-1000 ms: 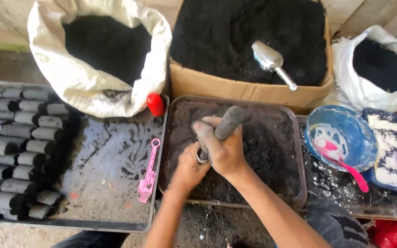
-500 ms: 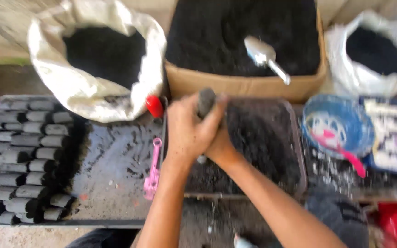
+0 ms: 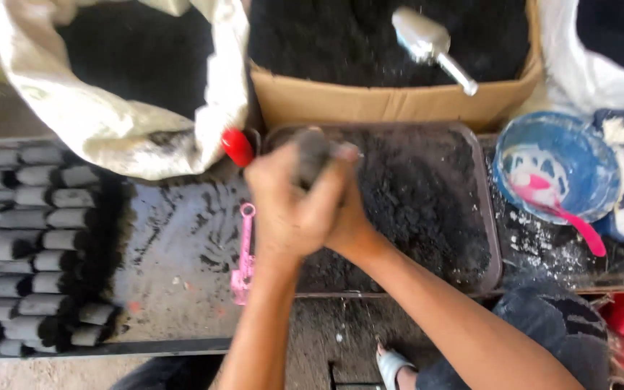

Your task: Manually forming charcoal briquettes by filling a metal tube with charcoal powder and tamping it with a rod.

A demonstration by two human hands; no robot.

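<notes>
Head | cardboard box (image 3: 391,101) rear-centre | white sack (image 3: 110,123) rear-left

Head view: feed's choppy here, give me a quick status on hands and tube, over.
Both hands, left and right, clasped on the dark tube, upright over the tray of black powder. Pink tool lies left, apart. Nothing blocking.

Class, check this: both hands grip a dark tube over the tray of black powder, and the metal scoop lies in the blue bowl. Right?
Not quite. The head view shows the metal scoop lying in the cardboard box; the blue bowl holds a pink spoon. The rest stands.
</notes>
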